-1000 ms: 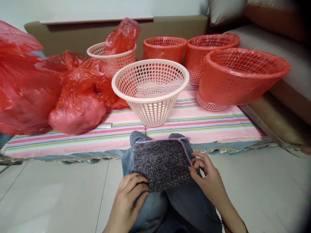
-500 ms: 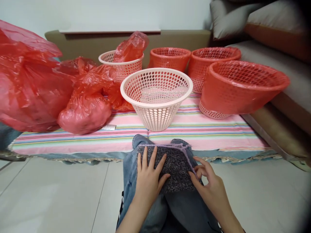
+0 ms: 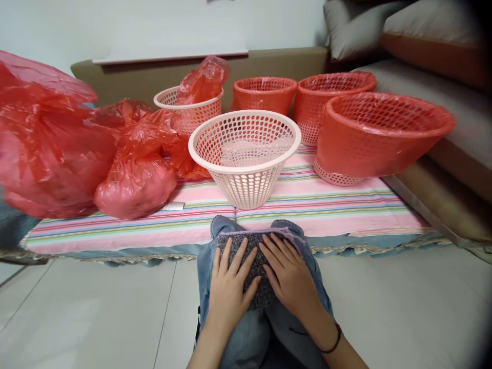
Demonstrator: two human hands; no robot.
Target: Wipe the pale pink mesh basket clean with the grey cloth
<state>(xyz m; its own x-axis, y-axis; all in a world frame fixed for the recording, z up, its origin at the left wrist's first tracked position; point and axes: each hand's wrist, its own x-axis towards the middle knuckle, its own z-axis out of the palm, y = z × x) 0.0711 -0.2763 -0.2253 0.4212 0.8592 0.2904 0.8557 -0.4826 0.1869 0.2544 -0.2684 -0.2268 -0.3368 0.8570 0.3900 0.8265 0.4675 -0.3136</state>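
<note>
A dark grey speckled cloth (image 3: 265,294) with a lilac edge lies across my knees in the head view. My left hand (image 3: 230,287) rests flat on its left part, fingers spread. On the right part my right hand (image 3: 290,274) also lies flat, fingers stretched toward the lilac edge. Both hands press on the cloth without gripping it, and they cover much of it. Just beyond my knees an unlined pale pink plastic basket (image 3: 246,177) stands upright on the striped cover (image 3: 334,218).
Red plastic bags (image 3: 134,189) with pinkish contents sit at the left. Behind stands another pale basket (image 3: 192,110) with a red bag in it. Several baskets lined with red bags, one in front (image 3: 357,148), stand at the right beside grey cushions (image 3: 415,97).
My right hand has moved left from the cloth's right edge, where its fingers were bent, and now lies flat on top. My left hand stays spread on the cloth. The view has shifted slightly.
</note>
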